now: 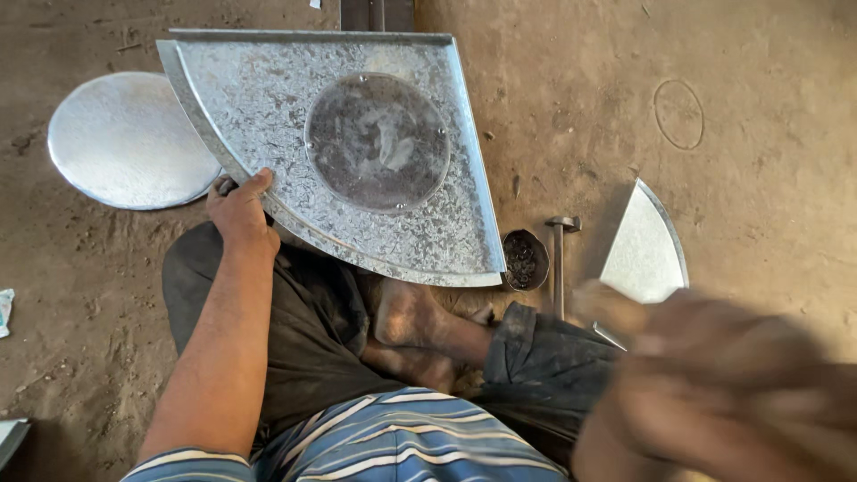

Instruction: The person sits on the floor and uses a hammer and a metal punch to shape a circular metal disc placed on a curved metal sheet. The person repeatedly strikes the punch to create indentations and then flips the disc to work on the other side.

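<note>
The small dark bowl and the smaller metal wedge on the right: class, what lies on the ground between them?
In the head view, a hammer lies on the dirt between the small dark bowl and the smaller metal wedge, its head pointing away from the person.

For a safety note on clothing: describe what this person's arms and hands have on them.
Both hands are bare: no gloves, rings or watch show on the left hand, and its forearm is uncovered up to a short sleeve striped blue and white. The right hand is a close blur, so any detail there cannot be told.

Right hand (714, 384) is a brown blur at the lower edge, its grip unreadable; small dark bowl (524, 260), contents too tiny to tell.
</note>
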A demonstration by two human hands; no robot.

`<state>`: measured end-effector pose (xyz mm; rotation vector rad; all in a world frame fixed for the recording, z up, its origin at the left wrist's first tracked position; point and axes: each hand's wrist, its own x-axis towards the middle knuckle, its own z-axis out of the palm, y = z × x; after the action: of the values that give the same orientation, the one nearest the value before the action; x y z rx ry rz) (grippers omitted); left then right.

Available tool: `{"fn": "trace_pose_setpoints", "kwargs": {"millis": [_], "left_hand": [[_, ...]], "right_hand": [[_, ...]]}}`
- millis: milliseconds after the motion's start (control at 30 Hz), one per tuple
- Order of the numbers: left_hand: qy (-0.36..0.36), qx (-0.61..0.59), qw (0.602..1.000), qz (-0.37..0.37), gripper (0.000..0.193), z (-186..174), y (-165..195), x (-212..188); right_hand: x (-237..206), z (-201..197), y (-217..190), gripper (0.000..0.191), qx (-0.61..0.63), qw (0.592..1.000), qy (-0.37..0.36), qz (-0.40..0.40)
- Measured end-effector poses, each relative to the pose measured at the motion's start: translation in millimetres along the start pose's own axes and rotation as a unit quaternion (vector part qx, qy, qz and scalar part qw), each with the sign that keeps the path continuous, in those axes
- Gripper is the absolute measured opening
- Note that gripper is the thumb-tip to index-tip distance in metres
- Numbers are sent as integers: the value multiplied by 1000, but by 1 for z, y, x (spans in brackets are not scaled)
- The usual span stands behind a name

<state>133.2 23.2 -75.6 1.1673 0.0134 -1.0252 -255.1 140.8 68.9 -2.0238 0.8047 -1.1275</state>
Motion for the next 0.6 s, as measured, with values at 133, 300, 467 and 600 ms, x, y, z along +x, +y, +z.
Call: {"fn": "trace_pose_setpoints", "kwargs": {"millis": [133,300,467,600], "left_hand": [[17,19,1000,0,48,-1,6,-1],[-6,30,999,20,50,4,15,-4],[7,-3,1000,-8,48,3,5,-2],[-20,-42,999,-12,49,2,6,-2]], "right_hand": [[-37,113,66,44,-21,906,43,420],[-30,83,61,41,162,778,142,591],[16,-17,-7,70,277,951,121,57],[-2,33,34,70,-69,969,206,-117]]}}
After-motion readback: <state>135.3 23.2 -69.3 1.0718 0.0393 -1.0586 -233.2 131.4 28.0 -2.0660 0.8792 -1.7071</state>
